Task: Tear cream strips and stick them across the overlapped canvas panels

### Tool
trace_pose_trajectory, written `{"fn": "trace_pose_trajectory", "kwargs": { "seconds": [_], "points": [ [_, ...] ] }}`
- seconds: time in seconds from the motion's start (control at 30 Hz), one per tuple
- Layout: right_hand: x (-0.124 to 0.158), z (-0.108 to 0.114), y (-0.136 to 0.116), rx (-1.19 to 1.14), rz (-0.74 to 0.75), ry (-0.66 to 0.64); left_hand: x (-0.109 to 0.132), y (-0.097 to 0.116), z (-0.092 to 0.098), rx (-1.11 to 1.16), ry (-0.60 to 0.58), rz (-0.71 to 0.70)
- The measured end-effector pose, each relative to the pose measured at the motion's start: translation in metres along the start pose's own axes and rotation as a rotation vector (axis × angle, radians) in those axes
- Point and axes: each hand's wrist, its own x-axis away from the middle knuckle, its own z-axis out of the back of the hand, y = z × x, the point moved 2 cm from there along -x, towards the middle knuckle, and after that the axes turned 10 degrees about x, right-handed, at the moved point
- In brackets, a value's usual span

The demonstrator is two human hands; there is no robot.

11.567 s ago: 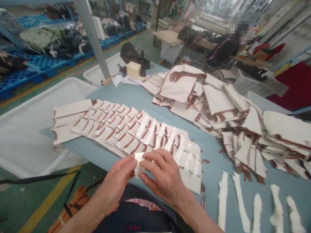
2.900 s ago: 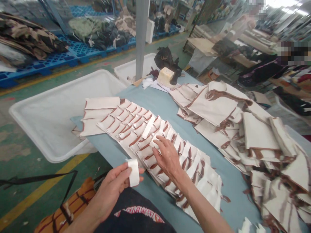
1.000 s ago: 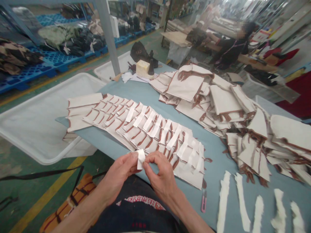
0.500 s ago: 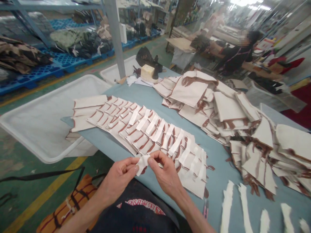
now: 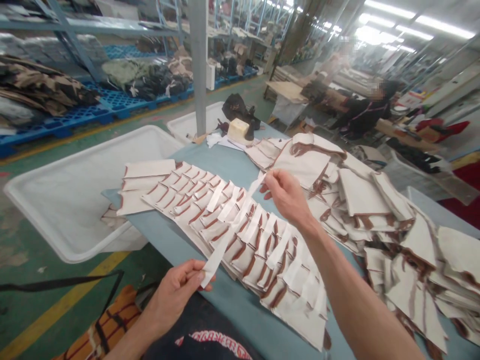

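A long white strip point(image 5: 224, 245) is stretched between my two hands, slanting across the rows of cloth pieces. My left hand point(image 5: 183, 285) pinches its near end at the table's front edge. At the far end, my right hand point(image 5: 283, 192) grips the strip between thumb and fingers. Below lie overlapping cream cloth pieces with brown edging point(image 5: 195, 205), fanned out in rows. Several shorter white strips point(image 5: 275, 252) rest across the pieces on the right side of the rows.
A heap of cream pieces with brown edges point(image 5: 360, 195) covers the table's right side. A yellowish block point(image 5: 238, 131) and a black cap point(image 5: 236, 106) sit at the far end. A white bin point(image 5: 78, 200) stands left of the table. A person point(image 5: 363, 110) works in the background.
My hands were close together on a bunched white strip; now they are apart, with the strip pulled out long. My right hand has moved away across the rows. The view has tilted up.
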Motion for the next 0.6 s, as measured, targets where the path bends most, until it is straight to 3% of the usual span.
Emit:
{"fn": "trace_pose_trajectory", "kwargs": {
  "seconds": [0.13,0.3,0.6],
  "points": [
    [-0.052,-0.009,0.002,-0.159,-0.116,0.037,-0.006,-0.006,0.019,-0.054,0.07,0.012],
    [-0.104,-0.018,-0.001,0.178,-0.03,0.223,-0.001,-0.024,0.033,-0.087,0.066,0.059],
    [-0.183,-0.049,0.004,0.543,0.109,0.319,0.007,-0.025,0.042,0.005,0.057,0.131]
  ]
}}
